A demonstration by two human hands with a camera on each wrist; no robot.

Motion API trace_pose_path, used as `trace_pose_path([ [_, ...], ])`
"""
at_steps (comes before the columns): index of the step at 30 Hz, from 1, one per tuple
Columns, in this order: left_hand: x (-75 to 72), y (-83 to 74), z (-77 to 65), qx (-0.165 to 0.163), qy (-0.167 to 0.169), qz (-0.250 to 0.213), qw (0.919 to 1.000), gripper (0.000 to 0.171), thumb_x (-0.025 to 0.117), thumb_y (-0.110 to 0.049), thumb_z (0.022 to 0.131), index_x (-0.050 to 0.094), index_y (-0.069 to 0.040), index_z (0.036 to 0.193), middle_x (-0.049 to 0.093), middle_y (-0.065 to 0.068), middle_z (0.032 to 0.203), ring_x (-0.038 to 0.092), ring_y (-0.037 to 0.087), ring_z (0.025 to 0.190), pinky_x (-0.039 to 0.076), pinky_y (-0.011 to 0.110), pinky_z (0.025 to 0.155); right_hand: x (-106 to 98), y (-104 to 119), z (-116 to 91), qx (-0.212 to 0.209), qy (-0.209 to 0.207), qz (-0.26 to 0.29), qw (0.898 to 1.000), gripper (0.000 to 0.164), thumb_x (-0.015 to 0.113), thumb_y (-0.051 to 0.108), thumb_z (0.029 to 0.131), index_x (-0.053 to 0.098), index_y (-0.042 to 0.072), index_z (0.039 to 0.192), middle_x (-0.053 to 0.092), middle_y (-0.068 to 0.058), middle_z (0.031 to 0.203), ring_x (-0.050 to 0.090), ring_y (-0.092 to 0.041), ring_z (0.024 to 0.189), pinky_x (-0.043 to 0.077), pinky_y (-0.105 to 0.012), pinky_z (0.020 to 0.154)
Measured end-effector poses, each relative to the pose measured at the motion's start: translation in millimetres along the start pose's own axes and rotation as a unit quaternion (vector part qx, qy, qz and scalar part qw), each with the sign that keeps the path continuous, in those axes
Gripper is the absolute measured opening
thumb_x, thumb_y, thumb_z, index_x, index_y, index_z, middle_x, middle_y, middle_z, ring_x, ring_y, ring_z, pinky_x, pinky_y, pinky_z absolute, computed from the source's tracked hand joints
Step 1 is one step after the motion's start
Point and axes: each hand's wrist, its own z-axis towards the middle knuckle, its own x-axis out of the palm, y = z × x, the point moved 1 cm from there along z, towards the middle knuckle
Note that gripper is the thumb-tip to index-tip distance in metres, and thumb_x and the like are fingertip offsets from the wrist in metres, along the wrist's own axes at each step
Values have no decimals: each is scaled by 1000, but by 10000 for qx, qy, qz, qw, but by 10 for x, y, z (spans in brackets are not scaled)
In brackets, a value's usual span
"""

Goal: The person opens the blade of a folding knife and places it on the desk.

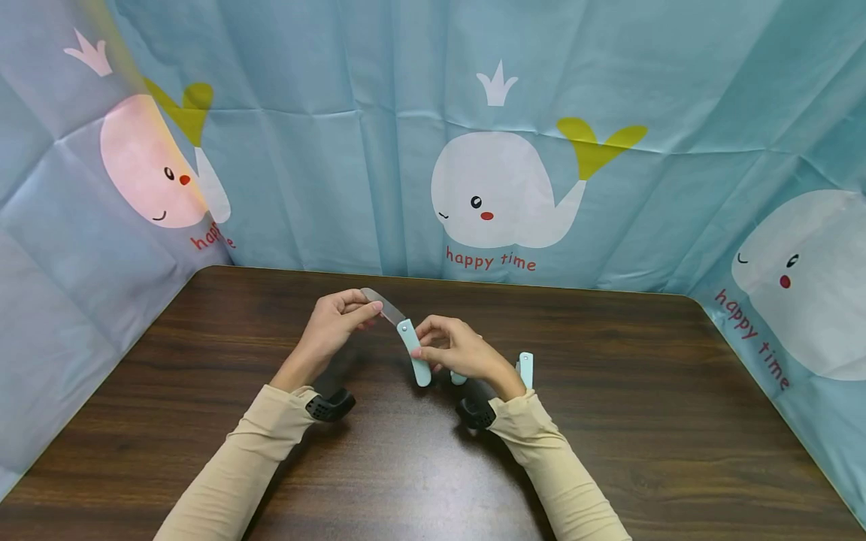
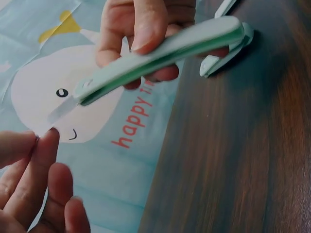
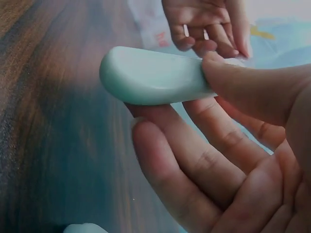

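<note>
A folding knife with a mint-green handle is held in the air above the table, its blade swung out from the handle. My left hand pinches the blade near its tip between thumb and fingers. With thumb and fingers, my right hand grips the handle around its middle. The handle's open slot faces the left wrist camera, and its rounded butt end points away from the blade. Part of the blade is hidden by the left fingertips.
Behind the right hand, a mint-green piece lies on the dark wooden table, partly covered. Another mint-green handled item lies by the right wrist. A light-blue curtain printed with whales hangs along the table's back and sides.
</note>
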Motion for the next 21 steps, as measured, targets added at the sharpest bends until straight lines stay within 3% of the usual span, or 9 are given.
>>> trace_pose_path([
  [6, 18, -3, -11, 100, -198, 25, 9998, 18, 68, -20, 95, 64, -2, 92, 72, -14, 77, 65, 4, 77, 53, 23, 76, 2, 3, -10, -74, 108, 218, 9997, 17, 67, 6, 93, 61, -2, 106, 72, -22, 95, 65, -9, 68, 59, -37, 62],
  [16, 34, -13, -19, 300, -27, 468, 9985, 21, 68, -19, 94, 65, 2, 92, 67, -20, 71, 62, 3, 76, 53, 30, 77, -7, -20, -29, 41, 480, 262, 9985, 16, 68, 4, 92, 61, -3, 104, 72, -18, 88, 63, -12, 61, 55, -32, 58],
  [21, 31, -3, -19, 318, 72, 553, 9979, 22, 68, -18, 94, 65, 3, 98, 69, -14, 74, 64, 7, 78, 53, 32, 78, 36, -21, -17, 79, 484, 113, 9987, 15, 68, 2, 91, 61, -2, 102, 72, -19, 88, 62, -13, 61, 54, -29, 57],
])
